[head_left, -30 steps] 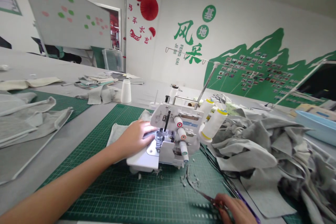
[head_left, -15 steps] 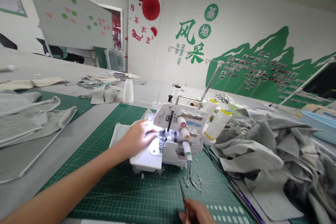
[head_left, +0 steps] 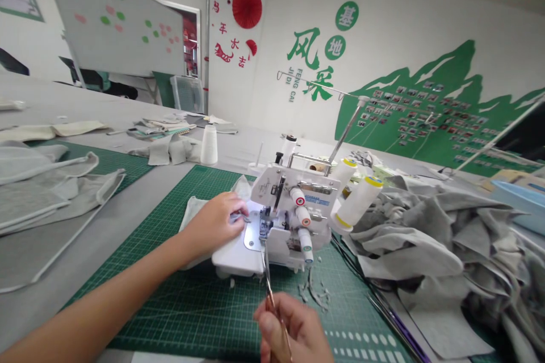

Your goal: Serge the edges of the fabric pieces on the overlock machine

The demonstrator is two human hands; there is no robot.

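Note:
A white overlock sewing machine (head_left: 293,193) stands on the green cutting mat, its lamp lighting the needle area. Over the left side of its bed, my left hand (head_left: 219,221) has its fingers curled on light grey fabric (head_left: 192,212), part of which shows behind and beneath the hand. My right hand (head_left: 293,326), in front of the machine, grips a pair of copper-coloured tweezers (head_left: 269,283). Their slim metal tips reach the front edge of the needle plate, close to the presser foot. Whether the tips pinch any thread is too small to tell.
Grey fabric (head_left: 417,238) is heaped at the right, with long purple-handled tools (head_left: 398,326) beside it. Folded grey pieces (head_left: 46,198) lie at the left. A white thread cone (head_left: 209,144) stands behind the mat (head_left: 170,306). Fabric trimmings (head_left: 315,289) lie before the machine.
My right hand has come up and left, bringing the tweezers from the mat to the needle plate. My left hand has drawn slightly left, away from the presser foot.

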